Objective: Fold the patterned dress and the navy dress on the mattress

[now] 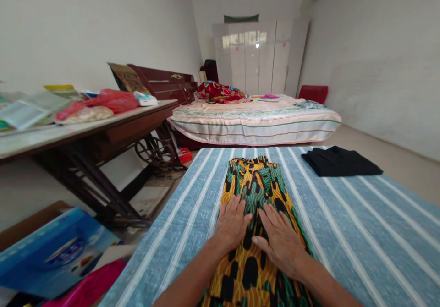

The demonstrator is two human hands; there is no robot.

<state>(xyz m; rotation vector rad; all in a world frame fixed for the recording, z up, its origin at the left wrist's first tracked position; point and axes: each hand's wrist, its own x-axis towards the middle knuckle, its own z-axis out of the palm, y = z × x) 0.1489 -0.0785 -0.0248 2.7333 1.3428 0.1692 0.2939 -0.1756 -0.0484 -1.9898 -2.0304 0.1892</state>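
Observation:
A patterned garment (pixel 250 270) in yellow, green and black lies lengthwise in a long folded strip on the blue striped cloth (pixel 185 206). My left hand (pixel 233 222) rests flat on its left side, fingers stretched out and pointing away from me. On the right side of the same garment, my right hand (pixel 280 238) lies palm down with its thumb spread toward the middle. Neither hand grips the fabric. The garment's far end, with a gathered edge, reaches near the far edge of the striped surface. Its near end runs out of the bottom of the view.
A folded black garment (pixel 340 161) lies at the far right of the striped cloth. To the left stands a sewing-machine table (pixel 123 130) bearing a red plastic bag (pixel 113 101). A blue box (pixel 58 252) sits low at left. Beyond is a bed (pixel 254 130).

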